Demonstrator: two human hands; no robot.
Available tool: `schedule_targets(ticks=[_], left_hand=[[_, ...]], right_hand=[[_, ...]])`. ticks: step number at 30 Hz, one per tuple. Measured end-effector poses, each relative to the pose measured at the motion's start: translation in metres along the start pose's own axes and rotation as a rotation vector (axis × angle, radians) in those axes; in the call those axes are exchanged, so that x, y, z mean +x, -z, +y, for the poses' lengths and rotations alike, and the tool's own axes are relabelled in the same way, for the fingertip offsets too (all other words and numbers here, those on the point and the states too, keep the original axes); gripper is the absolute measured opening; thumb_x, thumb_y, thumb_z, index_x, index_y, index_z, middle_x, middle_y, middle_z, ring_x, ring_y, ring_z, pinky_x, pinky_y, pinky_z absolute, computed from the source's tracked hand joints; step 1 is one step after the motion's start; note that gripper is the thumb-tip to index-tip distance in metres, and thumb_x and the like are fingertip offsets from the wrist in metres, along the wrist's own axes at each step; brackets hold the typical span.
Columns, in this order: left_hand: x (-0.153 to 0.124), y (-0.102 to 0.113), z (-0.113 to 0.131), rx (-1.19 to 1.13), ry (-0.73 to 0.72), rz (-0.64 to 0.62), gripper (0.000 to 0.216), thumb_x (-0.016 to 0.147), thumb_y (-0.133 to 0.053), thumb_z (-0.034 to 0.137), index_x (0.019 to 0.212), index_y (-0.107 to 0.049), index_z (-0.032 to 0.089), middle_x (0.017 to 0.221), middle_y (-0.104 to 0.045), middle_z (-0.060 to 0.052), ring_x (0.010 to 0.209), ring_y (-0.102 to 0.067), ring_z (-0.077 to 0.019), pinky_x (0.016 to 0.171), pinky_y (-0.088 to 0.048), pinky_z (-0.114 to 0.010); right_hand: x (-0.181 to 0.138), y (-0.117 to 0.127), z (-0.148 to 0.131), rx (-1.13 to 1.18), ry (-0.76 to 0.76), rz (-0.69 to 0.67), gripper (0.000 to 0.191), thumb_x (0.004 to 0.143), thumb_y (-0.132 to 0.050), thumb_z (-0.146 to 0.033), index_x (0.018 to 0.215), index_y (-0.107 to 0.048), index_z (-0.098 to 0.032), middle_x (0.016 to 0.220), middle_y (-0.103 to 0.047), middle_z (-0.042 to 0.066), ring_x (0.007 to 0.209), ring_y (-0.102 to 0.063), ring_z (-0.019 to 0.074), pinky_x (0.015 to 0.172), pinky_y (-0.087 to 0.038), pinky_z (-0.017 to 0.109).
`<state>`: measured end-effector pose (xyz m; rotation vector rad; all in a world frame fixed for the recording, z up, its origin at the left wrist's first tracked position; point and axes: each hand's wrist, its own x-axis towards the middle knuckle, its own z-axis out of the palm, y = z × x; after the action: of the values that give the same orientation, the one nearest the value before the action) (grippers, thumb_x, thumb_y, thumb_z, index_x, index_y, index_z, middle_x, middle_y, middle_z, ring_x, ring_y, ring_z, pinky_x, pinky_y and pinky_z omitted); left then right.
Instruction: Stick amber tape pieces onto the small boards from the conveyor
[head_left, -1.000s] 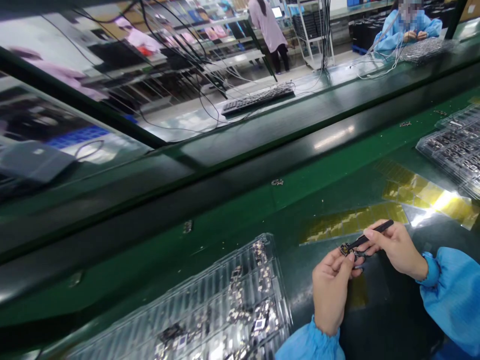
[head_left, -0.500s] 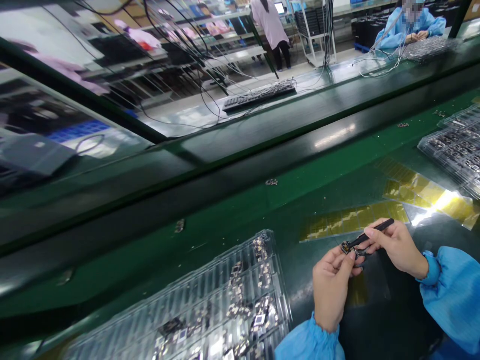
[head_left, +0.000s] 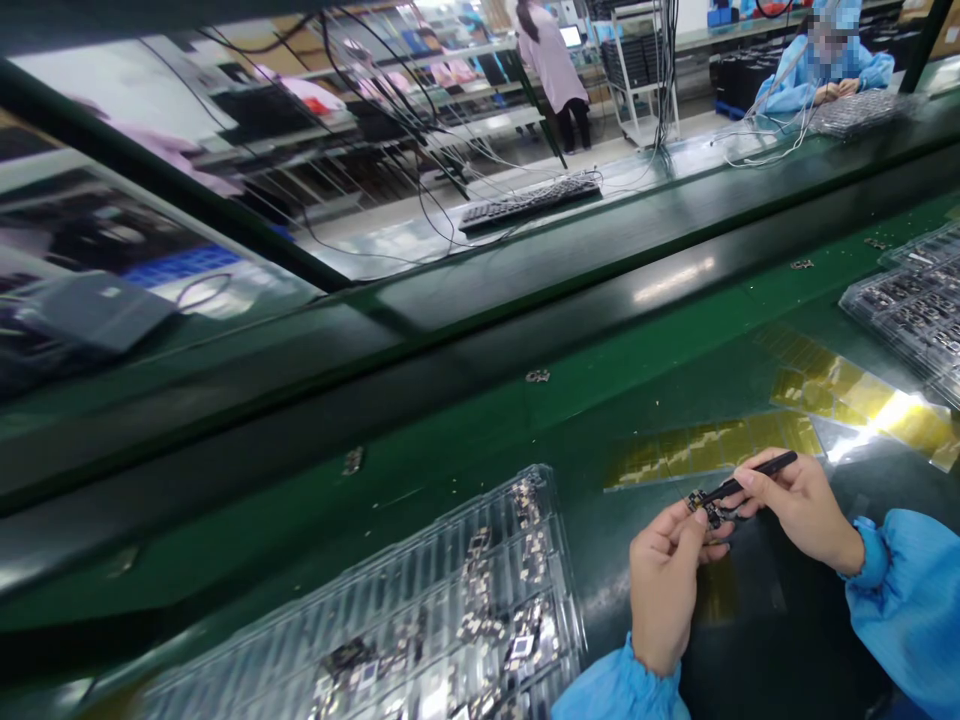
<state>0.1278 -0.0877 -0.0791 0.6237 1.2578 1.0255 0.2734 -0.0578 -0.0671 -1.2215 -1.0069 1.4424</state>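
Between the thumb and fingers of my left hand (head_left: 669, 575) is a small circuit board (head_left: 711, 513). My right hand (head_left: 799, 505) grips black tweezers (head_left: 754, 478), whose tips point down and left onto the board. The exact contact of the tips is too small to make out. Just beyond my hands lies a sheet of yellow film stickers (head_left: 697, 450). To the left of my left hand stands a clear plastic tray (head_left: 559, 540) with several circuit boards in its slots.
Another tray of boards (head_left: 911, 300) sits at the right. More yellow film (head_left: 862, 395) lies near it. Single boards rest on the green belt (head_left: 450, 420), one of them a small board (head_left: 538, 376). Behind the ledge are a black tray (head_left: 529, 203), loose cables and a co-worker in blue (head_left: 795, 75).
The whole view has shifted slightly, so things appear a little lower. My hands stay together, and the board looks slightly turned under the tweezers.
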Motion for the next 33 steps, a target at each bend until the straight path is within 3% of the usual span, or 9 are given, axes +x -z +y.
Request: schedule_targets(ticks=[9, 13, 16, 22, 26, 30, 33], left_hand=[[0.0, 0.0, -0.005, 0.031, -0.057, 0.009, 0.034, 0.073, -0.065, 0.04, 0.09, -0.067, 0.01, 0.083, -0.07, -0.011, 0.07, -0.066, -0.0192, 0.06, -0.053, -0.027], [-0.001, 0.001, -0.006, 0.02, -0.072, 0.03, 0.032, 0.074, -0.063, 0.039, 0.089, -0.067, 0.011, 0.083, -0.07, -0.01, 0.07, -0.066, -0.0184, 0.061, -0.053, -0.026], [-0.002, 0.001, -0.006, 0.003, -0.061, 0.028, 0.032, 0.073, -0.064, 0.04, 0.087, -0.067, 0.011, 0.083, -0.07, -0.01, 0.071, -0.066, -0.0186, 0.06, -0.052, -0.025], [0.0, 0.003, -0.007, -0.025, -0.049, 0.047, 0.035, 0.069, -0.068, 0.041, 0.085, -0.067, 0.011, 0.08, -0.069, -0.009, 0.065, -0.065, -0.017, 0.058, -0.052, -0.026], [-0.004, 0.004, -0.007, 0.002, -0.024, 0.05, 0.035, 0.068, -0.069, 0.042, 0.084, -0.066, 0.01, 0.076, -0.068, -0.008, 0.065, -0.066, -0.0176, 0.055, -0.052, -0.024], [0.006, 0.006, 0.014, 0.076, -0.072, 0.092, 0.037, 0.068, -0.068, 0.044, 0.082, -0.063, 0.01, 0.068, -0.065, -0.006, 0.063, -0.066, -0.0189, 0.053, -0.052, -0.025], [0.041, 0.012, 0.051, 0.31, -0.188, 0.181, 0.037, 0.075, -0.06, 0.044, 0.089, -0.061, 0.01, 0.074, -0.066, -0.008, 0.067, -0.068, -0.0197, 0.057, -0.054, -0.027]], right_hand=[[-0.006, -0.001, 0.002, -0.094, 0.11, -0.011, 0.023, 0.075, -0.064, -0.039, 0.076, -0.064, -0.016, 0.067, -0.069, 0.006, 0.062, -0.068, 0.0197, 0.053, -0.056, 0.028], [-0.012, 0.005, 0.0, -0.36, 0.397, -0.033, 0.01, 0.079, -0.062, -0.026, 0.082, -0.069, -0.02, 0.082, -0.072, 0.007, 0.074, -0.069, 0.0215, 0.067, -0.056, 0.032], [-0.014, 0.008, 0.0, -0.467, 0.582, 0.015, 0.013, 0.079, -0.062, -0.02, 0.089, -0.069, -0.022, 0.09, -0.072, 0.005, 0.083, -0.068, 0.0223, 0.075, -0.055, 0.033], [-0.013, 0.005, 0.001, -0.474, 0.642, -0.081, 0.013, 0.081, -0.059, -0.018, 0.09, -0.068, -0.02, 0.088, -0.073, 0.004, 0.08, -0.069, 0.0181, 0.072, -0.056, 0.027], [-0.01, 0.009, 0.0, -0.464, 0.618, 0.062, 0.012, 0.081, -0.06, -0.02, 0.09, -0.068, -0.02, 0.087, -0.072, 0.003, 0.08, -0.069, 0.0171, 0.072, -0.055, 0.026], [-0.005, 0.017, 0.002, -0.481, 0.622, 0.137, 0.014, 0.08, -0.061, -0.022, 0.092, -0.069, -0.021, 0.089, -0.072, 0.002, 0.08, -0.068, 0.0169, 0.073, -0.055, 0.025], [-0.003, 0.018, 0.006, -0.473, 0.641, 0.13, 0.014, 0.08, -0.062, -0.023, 0.092, -0.068, -0.021, 0.089, -0.072, 0.002, 0.08, -0.068, 0.0168, 0.073, -0.055, 0.025]])
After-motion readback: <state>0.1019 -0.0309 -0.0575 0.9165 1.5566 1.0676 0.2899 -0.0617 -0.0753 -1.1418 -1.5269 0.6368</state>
